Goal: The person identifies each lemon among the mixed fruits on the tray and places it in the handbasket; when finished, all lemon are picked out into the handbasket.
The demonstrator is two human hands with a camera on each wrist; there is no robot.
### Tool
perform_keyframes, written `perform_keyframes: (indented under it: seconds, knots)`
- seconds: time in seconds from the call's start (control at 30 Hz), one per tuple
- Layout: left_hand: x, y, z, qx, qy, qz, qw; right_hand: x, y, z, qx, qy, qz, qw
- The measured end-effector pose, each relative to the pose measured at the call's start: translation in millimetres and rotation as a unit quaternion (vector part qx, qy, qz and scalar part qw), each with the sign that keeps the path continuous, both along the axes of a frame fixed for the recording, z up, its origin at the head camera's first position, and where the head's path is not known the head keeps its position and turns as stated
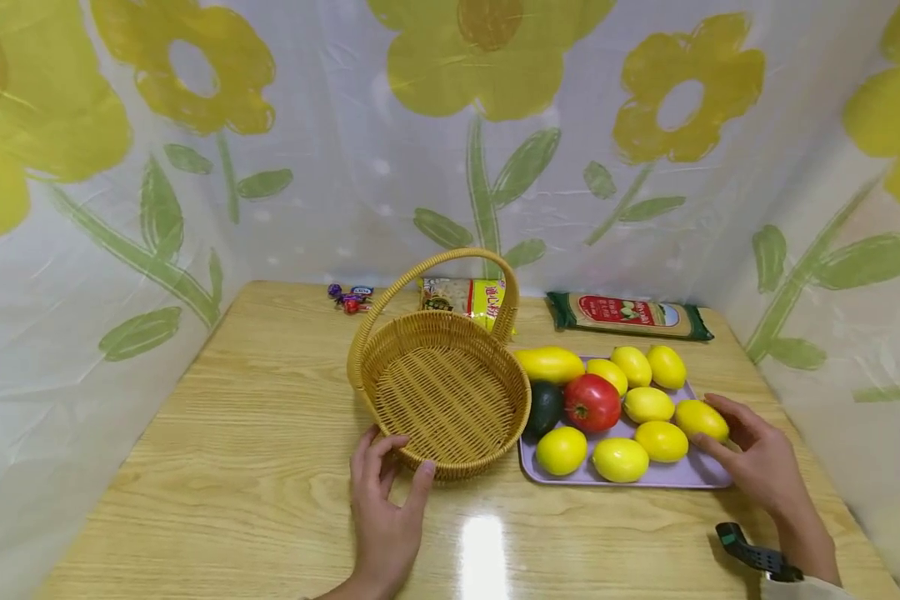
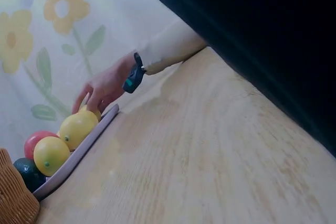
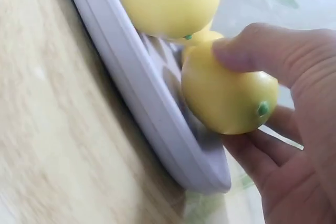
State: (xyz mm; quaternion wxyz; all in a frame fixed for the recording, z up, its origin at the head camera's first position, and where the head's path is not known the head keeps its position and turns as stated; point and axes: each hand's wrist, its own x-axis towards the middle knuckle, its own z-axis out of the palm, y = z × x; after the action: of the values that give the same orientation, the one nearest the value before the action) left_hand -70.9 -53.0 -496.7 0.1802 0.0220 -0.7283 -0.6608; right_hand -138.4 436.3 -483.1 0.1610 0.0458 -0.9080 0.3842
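Observation:
A lemon lies between the thumb and fingers of my right hand, at the right end of a lilac tray. The right wrist view shows the thumb on one side of this lemon and fingers on the other, close to the tray's rim. My left hand holds the near rim of a wicker basket, whose arched handle stands up and whose inside is bare. The left wrist view catches only the basket's edge and my right hand over the tray.
The tray also carries several lemons, a red pomegranate, a dark avocado and a yellow mango. Behind stand wrapped candies, a yellow food packet and a green-ended noodle pack. Flowered curtains enclose the table.

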Motion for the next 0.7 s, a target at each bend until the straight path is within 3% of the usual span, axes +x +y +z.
perform_keyframes:
  seconds: [0.17,0.27,0.37,0.53,0.7]
  knots:
    - [-1.9,-1.5,0.3,0.019,0.008,0.002,0.9998,3.5,-8.1,16.4,-0.058,0.002,0.001,0.998]
    - [-4.4,-2.9,-0.2,0.026,0.016,-0.002,0.9995,4.1,-26.2,38.8,-0.091,0.003,0.053,0.994]
    - [-8.3,-5.3,-1.3,0.022,0.020,-0.003,0.9995,-0.8,-53.6,62.4,-0.091,-0.002,0.126,0.988]
    - [-17.1,-9.0,-3.8,0.002,0.023,-0.002,0.9997,-18.3,-106.5,89.0,-0.106,-0.032,0.260,0.959]
    - [-23.5,-8.4,-7.0,0.001,0.032,-0.007,0.9995,-33.7,-155.4,85.9,-0.129,-0.088,0.338,0.928]
